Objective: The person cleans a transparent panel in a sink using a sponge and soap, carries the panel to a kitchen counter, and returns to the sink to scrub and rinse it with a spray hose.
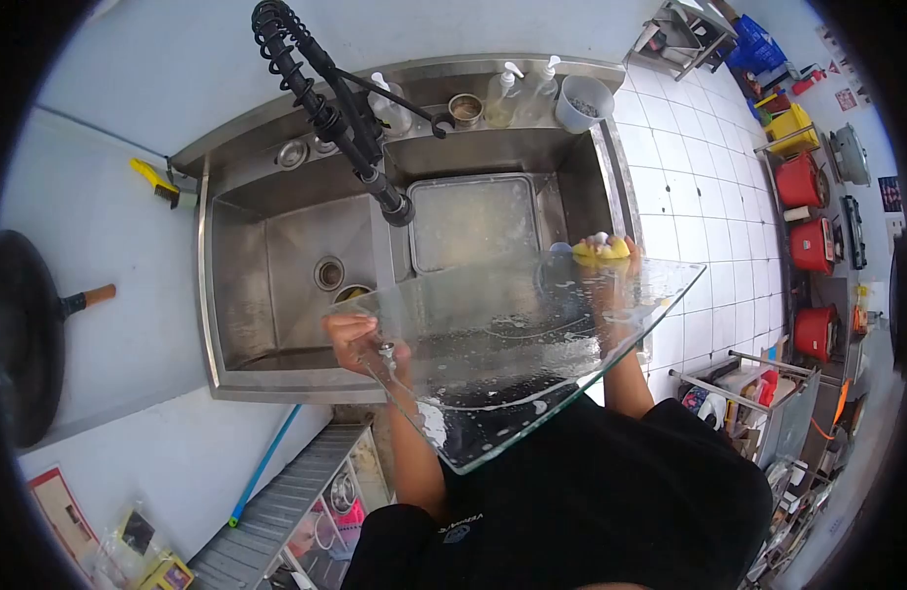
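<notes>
A wet, clear glass pane (502, 344) is held tilted between me and the sink, with suds and water streaks on it. My left hand (353, 339) is closed around the pane's left edge, the thumb lying near a small round metal fitting (386, 348). At the far right edge, a yellow sponge (601, 254) with foam is gripped by my right hand (612, 242). The right wrist and part of that hand show only through the glass. Behind the pane, a rectangular tray (473, 185) lies in the right basin.
A black spring faucet (345, 128) hangs over the steel double sink (209, 295). Along the back ledge stand pump bottles (502, 95) and a white tub (584, 103). A wok (26, 334) is at left. Tiled floor (699, 206) and shelves (783, 393) lie to the right.
</notes>
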A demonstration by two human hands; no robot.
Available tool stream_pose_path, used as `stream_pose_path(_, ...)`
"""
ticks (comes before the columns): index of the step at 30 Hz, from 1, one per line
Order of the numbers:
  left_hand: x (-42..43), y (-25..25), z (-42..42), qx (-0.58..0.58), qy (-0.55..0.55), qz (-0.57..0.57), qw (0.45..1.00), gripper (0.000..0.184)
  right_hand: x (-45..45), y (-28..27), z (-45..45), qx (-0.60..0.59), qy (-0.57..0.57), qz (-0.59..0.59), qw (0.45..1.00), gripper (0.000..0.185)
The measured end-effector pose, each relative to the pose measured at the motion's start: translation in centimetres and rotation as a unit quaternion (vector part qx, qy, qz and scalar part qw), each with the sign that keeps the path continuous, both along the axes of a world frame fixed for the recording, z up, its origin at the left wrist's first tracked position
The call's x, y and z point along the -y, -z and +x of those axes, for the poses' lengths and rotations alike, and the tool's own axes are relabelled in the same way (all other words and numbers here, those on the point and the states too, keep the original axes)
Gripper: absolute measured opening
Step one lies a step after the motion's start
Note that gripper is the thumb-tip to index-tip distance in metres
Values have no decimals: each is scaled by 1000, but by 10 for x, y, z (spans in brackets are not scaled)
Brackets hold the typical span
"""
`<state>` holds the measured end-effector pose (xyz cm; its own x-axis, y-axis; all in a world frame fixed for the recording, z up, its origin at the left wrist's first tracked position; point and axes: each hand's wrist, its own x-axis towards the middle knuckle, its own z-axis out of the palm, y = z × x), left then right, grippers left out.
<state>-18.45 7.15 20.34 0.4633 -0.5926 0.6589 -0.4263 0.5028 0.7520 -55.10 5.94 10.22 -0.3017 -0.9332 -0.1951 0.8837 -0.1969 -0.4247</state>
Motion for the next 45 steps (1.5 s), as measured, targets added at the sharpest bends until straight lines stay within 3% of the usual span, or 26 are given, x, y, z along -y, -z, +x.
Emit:
stream_pose_path(7,15,-17,19,36,0,-53,998,76,14,-6,19,61,-90,66,992,43)
stream_pose_path(9,15,-20,29,123,6,-67,990,75,17,-30,27,63,-119,114,984,49)
stream_pose_path(11,17,-25,38,175,8,-83,981,76,4,-53,39,-195,-123,-58,971,58)
stream_pose_path(13,20,-32,46,196,7,-100,976,78,-4,-94,53,-347,-157,-49,923,62)
stream_pose_path(14,24,-31,51,204,5,-128,971,79,-5,-126,60,-373,-190,43,907,61)
stream_pose_path(16,33,-31,60,222,-1,-182,958,81,-13,-135,63,-404,-219,102,882,58)
stream_pose_path(19,35,-45,62,197,-8,-165,966,82,-24,-68,41,-454,-217,-38,863,53)
stream_pose_path(20,36,-45,67,207,-8,-187,960,82,-25,-32,29,-483,-220,-104,841,52)
stream_pose_path(21,42,-44,75,216,-7,-212,953,83,-19,-29,30,-509,-218,-171,815,52)
stream_pose_path(23,49,-45,84,220,5,-239,946,84,-9,-26,26,-252,-394,40,883,52)
stream_pose_path(25,49,-52,88,213,23,-244,946,86,0,-26,37,-144,-425,163,879,51)
stream_pose_path(29,47,-72,88,212,74,-213,951,66,0,-38,39,-237,-510,209,800,47)
stream_pose_path(33,53,-81,84,211,89,-221,948,40,-1,-10,40,-249,-568,189,761,38)
stream_pose_path(36,56,-75,86,208,79,-220,950,33,1,-15,54,-310,-575,238,719,29)
stream_pose_path(39,60,-71,84,198,58,-216,954,32,2,-18,73,-395,-560,234,689,36)
stream_pose_path(41,62,-61,92,167,60,-233,956,48,1,-17,88,-421,-543,222,692,38)
stream_pose_path(42,67,-50,102,139,71,-254,955,74,-2,-17,96,-419,-530,225,702,38)
stream_pose_path(44,72,-48,105,94,60,-274,955,95,0,-20,110,-423,-516,228,709,34)
stream_pose_path(45,71,-58,96,76,41,-273,958,89,0,-21,115,-427,-515,230,707,30)
